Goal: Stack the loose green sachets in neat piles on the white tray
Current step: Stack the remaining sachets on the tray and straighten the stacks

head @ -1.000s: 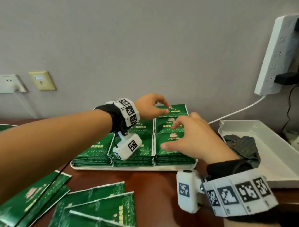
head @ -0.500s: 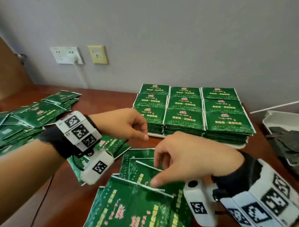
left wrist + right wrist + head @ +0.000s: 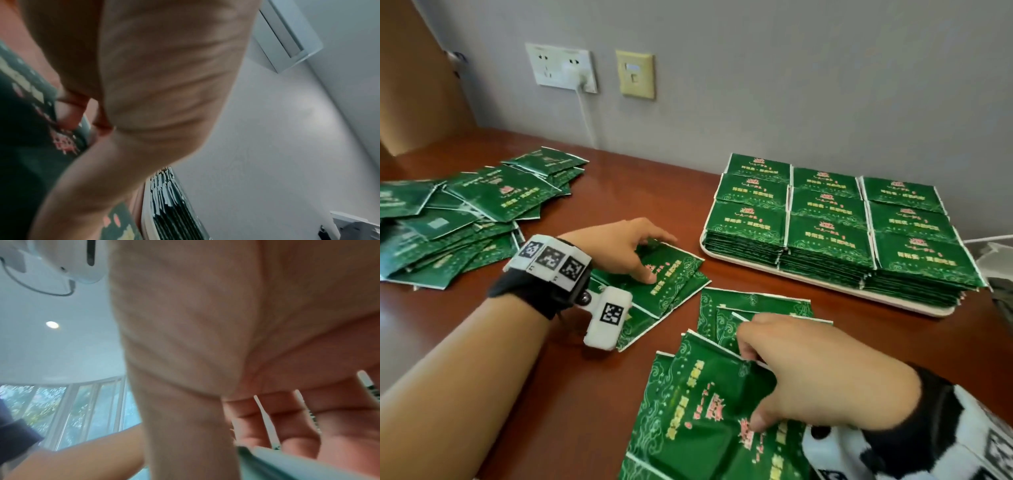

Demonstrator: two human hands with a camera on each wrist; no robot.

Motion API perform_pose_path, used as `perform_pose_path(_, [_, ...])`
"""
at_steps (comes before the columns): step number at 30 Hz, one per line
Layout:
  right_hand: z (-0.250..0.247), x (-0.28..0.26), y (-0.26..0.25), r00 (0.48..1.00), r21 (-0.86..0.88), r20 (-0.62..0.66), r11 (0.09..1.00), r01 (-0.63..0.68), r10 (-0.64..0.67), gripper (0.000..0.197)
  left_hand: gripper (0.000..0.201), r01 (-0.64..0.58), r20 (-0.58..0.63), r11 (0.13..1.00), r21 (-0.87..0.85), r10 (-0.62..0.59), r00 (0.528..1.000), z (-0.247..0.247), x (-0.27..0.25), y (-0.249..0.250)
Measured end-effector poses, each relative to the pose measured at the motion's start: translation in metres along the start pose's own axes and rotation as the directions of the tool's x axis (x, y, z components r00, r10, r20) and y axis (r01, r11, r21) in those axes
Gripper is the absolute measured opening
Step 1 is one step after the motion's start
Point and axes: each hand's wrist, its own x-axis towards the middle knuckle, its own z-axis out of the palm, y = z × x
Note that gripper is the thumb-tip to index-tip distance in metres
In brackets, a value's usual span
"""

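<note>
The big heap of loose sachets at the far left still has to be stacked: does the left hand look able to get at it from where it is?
Probably yes. The left hand rests on a sachet just right of the heap, with only bare table between.

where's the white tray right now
In the head view the white tray sits at the right rear of the table, near the wall, loaded with stacked sachets.
</note>
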Motion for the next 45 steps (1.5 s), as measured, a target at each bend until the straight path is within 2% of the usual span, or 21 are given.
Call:
perform_pose_path(5, [0.001,0.01,0.023,0.999,0.227,0.047,0.974,0.015,-0.027,0.04,0.088,0.117,-0.036,0.989,0.085,-0.114,0.993,0.001,0.001,-0.009])
perform_pose_path(7, [0.004,0.015,0.036,0.997,0.371,0.011,0.926,0.07,-0.079,0.042,0.086,0.15,-0.081,0.986,0.079,-0.143,0.986,0.003,-0.001,-0.013])
perform_pose_path(9, [0.005,0.018,0.047,0.99,0.494,-0.059,0.859,0.139,-0.127,0.042,0.074,0.178,-0.134,0.981,0.072,-0.167,0.977,0.004,-0.003,-0.017])
perform_pose_path(11, [0.005,0.019,0.055,0.972,0.614,-0.19,0.756,0.226,-0.136,0.032,0.058,0.163,-0.203,0.987,-0.004,-0.16,0.966,0.005,-0.006,-0.021])
perform_pose_path(13, [0.005,0.019,0.062,0.938,0.706,-0.333,0.635,0.313,-0.092,0.037,0.042,0.079,-0.262,0.982,-0.173,-0.123,0.957,0.005,-0.012,-0.023])
perform_pose_path(15, [0.007,0.019,0.068,0.903,0.792,-0.428,0.468,0.391,-0.029,0.046,0.03,-0.003,-0.324,0.96,-0.278,-0.091,0.942,0.003,-0.018,-0.023])
perform_pose_path(17, [0.008,0.017,0.068,0.849,0.791,-0.528,0.369,0.487,0.011,0.036,0.022,-0.083,-0.398,0.922,-0.377,-0.081,0.914,0.001,-0.021,-0.024])
perform_pose_path(19, [0.007,0.017,0.071,0.776,0.746,-0.624,0.362,0.558,0.089,0.031,0.019,-0.171,-0.434,0.841,-0.512,-0.082,0.897,0.0,-0.022,-0.023])
perform_pose_path(21, [0.007,0.017,0.079,0.716,0.719,-0.68,0.339,0.607,0.158,0.04,0.02,-0.261,-0.421,0.697,-0.668,-0.065,0.905,0.001,-0.022,-0.019])
perform_pose_path(24, [0.006,0.019,0.083,0.716,0.759,-0.651,0.235,0.607,0.251,0.054,0.032,-0.336,-0.335,0.365,-0.868,0.068,0.94,0.004,-0.025,-0.013])
perform_pose_path(25, [0.006,0.019,0.084,0.72,0.771,-0.637,0.218,0.599,0.275,0.052,0.037,-0.325,-0.3,0.305,-0.895,0.127,0.945,0.004,-0.026,-0.014])
perform_pose_path(26, [0.006,0.02,0.084,0.726,0.78,-0.625,0.213,0.588,0.287,0.046,0.038,-0.313,-0.271,0.299,-0.901,0.175,0.947,0.005,-0.027,-0.014])
perform_pose_path(27, [0.007,0.021,0.086,0.733,0.79,-0.614,0.213,0.575,0.293,0.036,0.043,-0.304,-0.246,0.356,-0.884,0.197,0.949,0.005,-0.028,-0.012])
perform_pose_path(29, [0.008,0.023,0.088,0.766,0.82,-0.572,0.197,0.537,0.293,0.025,0.053,-0.272,-0.195,0.595,-0.756,0.191,0.962,0.007,-0.029,-0.006])
perform_pose_path(31, [0.01,0.026,0.09,0.804,0.857,-0.514,0.154,0.491,0.299,0.036,0.047,-0.212,-0.155,0.818,-0.535,0.152,0.976,0.009,-0.03,0.003])
perform_pose_path(32, [0.011,0.028,0.09,0.814,0.869,-0.494,0.127,0.479,0.307,0.041,0.041,-0.183,-0.146,0.879,-0.439,0.131,0.981,0.01,-0.03,0.007])
perform_pose_path(34, [0.01,0.03,0.09,0.817,0.875,-0.476,0.087,0.475,0.325,0.045,0.029,-0.172,-0.192,0.926,-0.337,0.111,0.975,0.013,-0.03,0.01])
perform_pose_path(38, [0.01,0.033,0.092,0.806,0.872,-0.484,0.115,0.475,0.34,0.04,0.01,-0.233,-0.384,0.958,-0.167,0.154,0.91,0.012,-0.028,0.004])
perform_pose_path(41, [0.011,0.033,0.092,0.793,0.86,-0.51,0.168,0.483,0.332,0.034,0.016,-0.36,-0.44,0.905,-0.226,0.235,0.867,0.011,-0.03,0.002])
perform_pose_path(43, [0.011,0.032,0.093,0.776,0.844,-0.536,0.202,0.496,0.333,0.029,0.023,-0.495,-0.493,0.777,-0.389,0.279,0.824,0.011,-0.03,0.002])
perform_pose_path(45, [0.011,0.031,0.095,0.759,0.836,-0.548,0.193,0.514,0.352,0.025,0.032,-0.548,-0.531,0.572,-0.61,0.217,0.819,0.011,-0.03,0.006])
